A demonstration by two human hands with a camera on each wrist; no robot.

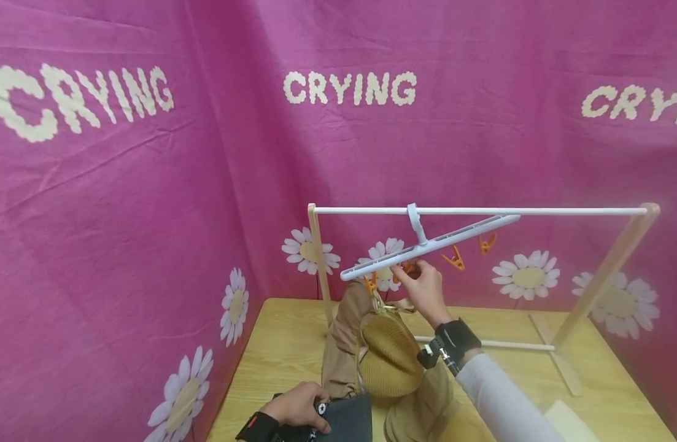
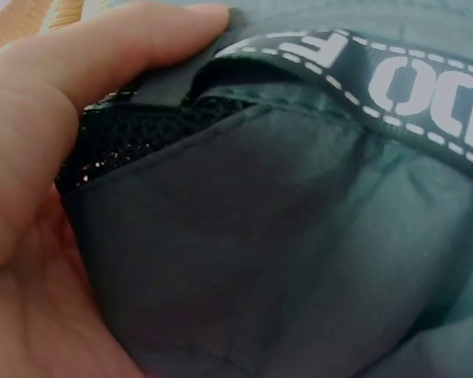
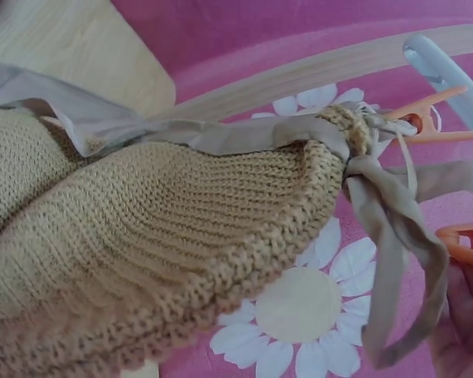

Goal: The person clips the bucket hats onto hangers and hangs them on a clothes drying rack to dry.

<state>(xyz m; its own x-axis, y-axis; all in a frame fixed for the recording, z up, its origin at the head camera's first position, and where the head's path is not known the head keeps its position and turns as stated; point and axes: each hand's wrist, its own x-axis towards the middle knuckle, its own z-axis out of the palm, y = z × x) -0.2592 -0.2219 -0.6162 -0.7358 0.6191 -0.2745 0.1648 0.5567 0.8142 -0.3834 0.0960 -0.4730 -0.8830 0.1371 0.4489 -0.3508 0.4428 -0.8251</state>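
My right hand (image 1: 426,288) pinches an orange clip (image 3: 467,242) under a pale blue hanger (image 1: 426,247). The hanger hooks over a white bar and tilts, left end lower. From its leftmost orange clip (image 1: 371,282) hangs a mustard-tan knitted hat (image 1: 390,356) by its ties; one beige tie (image 3: 386,260) loops down near my right fingers. Brown cloth (image 1: 346,337) drapes behind and beside the knit. Low in the head view, my left hand (image 1: 302,405) grips a dark grey-green fabric item (image 2: 244,236) with a white-lettered strap (image 2: 410,87) and black mesh inside.
A wooden rack with a white top bar (image 1: 537,211) stands on the wooden table (image 1: 283,331). Two more orange clips (image 1: 454,258) dangle from the hanger's right half. Pink curtain (image 1: 338,159) with daisies surrounds the table. A pale flat item (image 1: 570,420) lies at lower right.
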